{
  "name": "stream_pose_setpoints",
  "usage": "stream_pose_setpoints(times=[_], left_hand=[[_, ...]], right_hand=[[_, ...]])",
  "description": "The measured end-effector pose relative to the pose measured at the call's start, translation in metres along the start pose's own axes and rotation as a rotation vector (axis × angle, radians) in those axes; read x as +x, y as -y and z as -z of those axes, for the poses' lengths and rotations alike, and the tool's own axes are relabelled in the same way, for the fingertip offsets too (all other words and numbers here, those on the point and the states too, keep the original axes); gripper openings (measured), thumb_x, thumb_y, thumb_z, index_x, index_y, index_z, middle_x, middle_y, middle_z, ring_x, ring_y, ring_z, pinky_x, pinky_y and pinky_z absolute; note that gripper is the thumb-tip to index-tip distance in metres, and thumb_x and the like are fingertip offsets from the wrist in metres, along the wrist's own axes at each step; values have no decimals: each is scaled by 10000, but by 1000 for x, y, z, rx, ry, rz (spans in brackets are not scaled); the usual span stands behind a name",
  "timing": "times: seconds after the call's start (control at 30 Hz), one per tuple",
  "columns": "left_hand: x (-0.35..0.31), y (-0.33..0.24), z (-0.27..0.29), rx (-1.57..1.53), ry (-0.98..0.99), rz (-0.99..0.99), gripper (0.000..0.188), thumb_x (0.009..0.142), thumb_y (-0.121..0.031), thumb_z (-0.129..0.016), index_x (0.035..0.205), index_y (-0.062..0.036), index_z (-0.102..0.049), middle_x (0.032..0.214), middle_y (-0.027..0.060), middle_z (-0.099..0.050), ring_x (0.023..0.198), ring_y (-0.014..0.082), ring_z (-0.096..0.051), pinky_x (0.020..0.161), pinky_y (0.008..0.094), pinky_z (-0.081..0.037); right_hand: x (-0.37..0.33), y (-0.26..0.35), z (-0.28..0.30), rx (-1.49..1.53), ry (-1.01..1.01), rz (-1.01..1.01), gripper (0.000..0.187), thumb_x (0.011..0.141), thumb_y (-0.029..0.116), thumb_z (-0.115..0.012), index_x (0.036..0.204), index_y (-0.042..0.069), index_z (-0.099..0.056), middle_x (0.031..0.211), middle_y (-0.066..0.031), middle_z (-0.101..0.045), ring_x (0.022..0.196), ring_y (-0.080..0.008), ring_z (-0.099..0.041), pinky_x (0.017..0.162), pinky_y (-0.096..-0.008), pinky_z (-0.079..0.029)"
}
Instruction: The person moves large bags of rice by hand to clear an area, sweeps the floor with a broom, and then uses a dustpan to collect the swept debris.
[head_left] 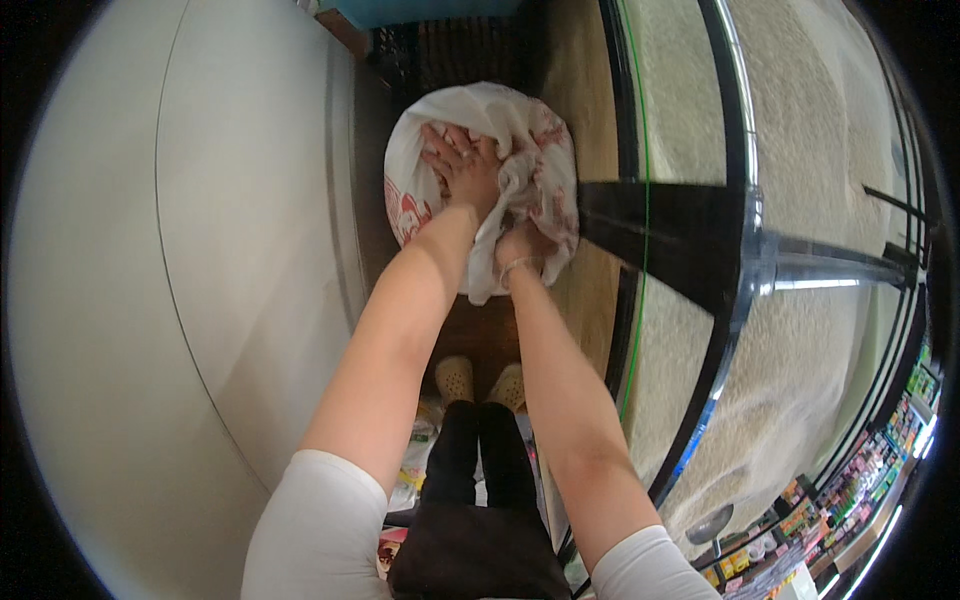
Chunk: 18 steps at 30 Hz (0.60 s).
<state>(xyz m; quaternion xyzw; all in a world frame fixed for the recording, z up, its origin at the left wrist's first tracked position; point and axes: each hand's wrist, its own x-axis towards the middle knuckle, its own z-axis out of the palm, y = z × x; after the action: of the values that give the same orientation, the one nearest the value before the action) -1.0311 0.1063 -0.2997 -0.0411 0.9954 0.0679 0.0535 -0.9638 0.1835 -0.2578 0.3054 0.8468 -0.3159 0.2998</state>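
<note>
A white plastic bag with red print stands on the floor ahead of me, its mouth spread wide. Inside it, my left hand lies with fingers apart, palm down on pinkish contents that I cannot make out. My right hand is at the bag's near right side, partly covered by a bunched fold of the plastic. That fold hides its fingers, so whether it grips the bag does not show. A thin band circles the right wrist.
A smooth white panel rises close on the left. Along the right run bins of pale grain with black and metal frames; a metal scoop lies there. A dark crate stands beyond the bag. Stocked shelves show at far right.
</note>
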Motion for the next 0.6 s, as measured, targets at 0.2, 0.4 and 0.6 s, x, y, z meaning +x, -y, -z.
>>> stream_pose_setpoints(times=[0.2,0.4,0.6], left_hand=[[-35,6,60,-115,150,-189,454,839,-276,-486,1261,-133,-402,1427,174,-194,1309,423,-122,1039,508,-164],[-219,36,98,-118,-21,-74,394,866,-213,-464,1245,-106,-451,1390,127,-290,1303,333,-206,1024,540,-202],[-453,28,164,10,949,51,498,926,-428,-228,1242,-168,-511,1447,83,-213,1337,321,-129,1050,561,-34]], right_hand=[[-70,-63,4,670,-25,-20,616,839,304,-525,1326,5,-294,1356,-235,-284,1266,-384,-258,1046,-449,-227],[-336,-121,59,410,-250,324,478,788,131,-581,1206,-42,-427,1263,-215,-414,1213,-359,-344,1010,-443,-268],[-518,-205,207,-45,-522,473,602,699,49,-611,1246,-53,-381,1329,-219,-349,1255,-411,-279,1033,-469,-224]])
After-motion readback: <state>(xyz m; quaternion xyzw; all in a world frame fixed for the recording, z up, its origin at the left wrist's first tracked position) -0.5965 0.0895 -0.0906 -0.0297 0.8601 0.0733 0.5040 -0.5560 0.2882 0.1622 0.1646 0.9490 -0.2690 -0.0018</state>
